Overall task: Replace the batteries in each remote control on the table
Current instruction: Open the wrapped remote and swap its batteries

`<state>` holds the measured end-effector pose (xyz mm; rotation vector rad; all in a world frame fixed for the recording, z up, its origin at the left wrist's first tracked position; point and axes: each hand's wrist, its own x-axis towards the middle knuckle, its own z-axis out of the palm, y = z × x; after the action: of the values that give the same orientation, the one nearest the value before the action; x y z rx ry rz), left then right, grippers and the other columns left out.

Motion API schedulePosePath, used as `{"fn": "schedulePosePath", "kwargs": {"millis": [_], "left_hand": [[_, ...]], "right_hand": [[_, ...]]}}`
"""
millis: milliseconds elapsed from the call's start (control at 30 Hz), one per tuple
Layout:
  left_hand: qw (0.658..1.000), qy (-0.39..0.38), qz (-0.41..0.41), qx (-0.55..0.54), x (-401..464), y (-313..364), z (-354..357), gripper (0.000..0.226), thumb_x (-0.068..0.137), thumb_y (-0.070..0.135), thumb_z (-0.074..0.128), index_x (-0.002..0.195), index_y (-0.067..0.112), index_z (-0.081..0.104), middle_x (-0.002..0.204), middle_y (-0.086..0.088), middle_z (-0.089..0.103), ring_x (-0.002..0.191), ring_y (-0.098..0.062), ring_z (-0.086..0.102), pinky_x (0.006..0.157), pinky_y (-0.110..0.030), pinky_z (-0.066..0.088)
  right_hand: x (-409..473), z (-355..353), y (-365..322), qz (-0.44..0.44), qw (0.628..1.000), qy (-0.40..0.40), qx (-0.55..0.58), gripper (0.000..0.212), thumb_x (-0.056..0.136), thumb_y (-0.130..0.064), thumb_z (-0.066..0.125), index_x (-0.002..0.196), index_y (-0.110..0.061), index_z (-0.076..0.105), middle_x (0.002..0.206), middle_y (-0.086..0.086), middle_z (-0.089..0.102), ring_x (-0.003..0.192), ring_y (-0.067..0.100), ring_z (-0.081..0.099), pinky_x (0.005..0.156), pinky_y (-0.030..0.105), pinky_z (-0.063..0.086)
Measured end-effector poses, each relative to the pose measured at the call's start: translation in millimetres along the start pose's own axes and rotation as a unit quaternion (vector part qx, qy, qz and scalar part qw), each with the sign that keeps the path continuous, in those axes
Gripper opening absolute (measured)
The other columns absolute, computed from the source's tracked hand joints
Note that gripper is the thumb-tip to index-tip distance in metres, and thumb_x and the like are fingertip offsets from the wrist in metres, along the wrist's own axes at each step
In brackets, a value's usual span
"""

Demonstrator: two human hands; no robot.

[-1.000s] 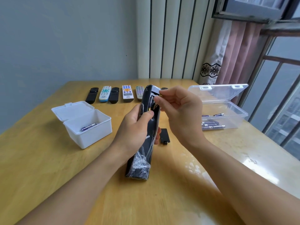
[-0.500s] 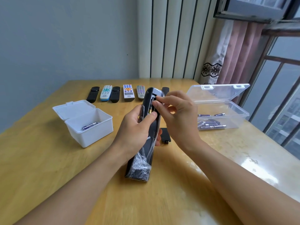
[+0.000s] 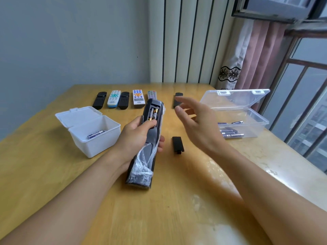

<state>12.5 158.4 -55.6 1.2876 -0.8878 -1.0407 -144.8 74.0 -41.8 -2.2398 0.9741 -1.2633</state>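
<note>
My left hand (image 3: pixel 139 137) grips a long black remote (image 3: pixel 145 156) wrapped in clear plastic, back side up. Its battery bay is uncovered and two gold-and-black batteries (image 3: pixel 153 114) lie side by side in it. The black battery cover (image 3: pixel 178 144) lies on the table just right of the remote. My right hand (image 3: pixel 196 124) hovers to the right of the remote, fingers spread, holding nothing. A row of several other remotes (image 3: pixel 137 99) lies at the far side of the table.
A white lidded box (image 3: pixel 109 138) at the left holds one battery (image 3: pixel 96 134). A clear plastic box (image 3: pixel 254 126) with its lid up at the right holds several batteries (image 3: pixel 230 134). The wooden table (image 3: pixel 177 209) ends near a window on the right.
My right hand has left the battery bay and moved right, its fingers now spread. The two batteries in the bay are now in plain view. My left hand has kept its grip.
</note>
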Motion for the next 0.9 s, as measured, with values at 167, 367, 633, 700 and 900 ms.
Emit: {"fn": "schedulePosePath", "kwargs": {"millis": [167, 367, 633, 700, 900], "left_hand": [[0.996, 0.003, -0.077, -0.05, 2.9, -3.2, -10.5, 0.027, 0.101, 0.02, 0.056, 0.12, 0.001, 0.055, 0.084, -0.03, 0.072, 0.065, -0.033, 0.07, 0.057, -0.035, 0.061], [0.996, 0.02, -0.078, -0.029, 2.9, -3.5, -3.8, 0.032, 0.103, 0.027, 0.053, 0.119, -0.001, 0.056, 0.076, -0.026, 0.068, 0.058, -0.03, 0.064, 0.055, -0.035, 0.058], [0.994, -0.003, -0.093, -0.055, -0.8, -6.6, 3.7, 0.06, 0.109, 0.044, 0.031, 0.105, -0.002, 0.07, 0.081, -0.022, 0.07, 0.067, -0.031, 0.065, 0.066, -0.037, 0.056], [0.995, -0.009, -0.088, -0.05, -5.8, -5.9, 11.9, 0.059, 0.108, 0.047, 0.033, 0.106, 0.002, 0.07, 0.077, -0.022, 0.07, 0.064, -0.03, 0.065, 0.066, -0.039, 0.056], [0.994, -0.023, -0.081, -0.072, -14.0, -2.0, 19.5, 0.052, 0.108, 0.043, 0.035, 0.12, 0.0, 0.063, 0.067, -0.02, 0.062, 0.048, -0.026, 0.061, 0.044, -0.026, 0.051]], "right_hand": [[-2.0, -25.4, 10.5, 0.069, 0.93, -0.32, -0.168, 0.073, 0.08, -0.052, 0.078, 0.144, -0.029, 0.051, 0.131, -0.009, 0.06, 0.11, 0.013, 0.061, 0.083, 0.025, 0.048], [-4.7, -18.1, 17.6, 0.019, 0.912, -0.341, -0.227, 0.067, 0.078, -0.049, 0.081, 0.137, -0.026, 0.057, 0.122, -0.004, 0.065, 0.103, 0.015, 0.061, 0.09, 0.033, 0.053], [-4.1, -1.1, 7.7, 0.028, 0.986, -0.107, 0.123, 0.069, 0.063, -0.04, 0.093, 0.123, -0.019, 0.065, 0.107, -0.008, 0.068, 0.091, 0.009, 0.066, 0.074, 0.028, 0.058], [-6.2, 8.5, 0.9, -0.021, 0.995, -0.074, 0.071, 0.059, 0.064, -0.04, 0.093, 0.115, -0.021, 0.068, 0.107, -0.011, 0.068, 0.093, 0.008, 0.064, 0.071, 0.026, 0.056], [-8.4, 11.4, 1.3, -0.05, 0.997, -0.056, -0.008, 0.049, 0.067, -0.049, 0.089, 0.106, -0.024, 0.072, 0.101, -0.015, 0.067, 0.088, 0.005, 0.06, 0.068, 0.022, 0.052]]}}
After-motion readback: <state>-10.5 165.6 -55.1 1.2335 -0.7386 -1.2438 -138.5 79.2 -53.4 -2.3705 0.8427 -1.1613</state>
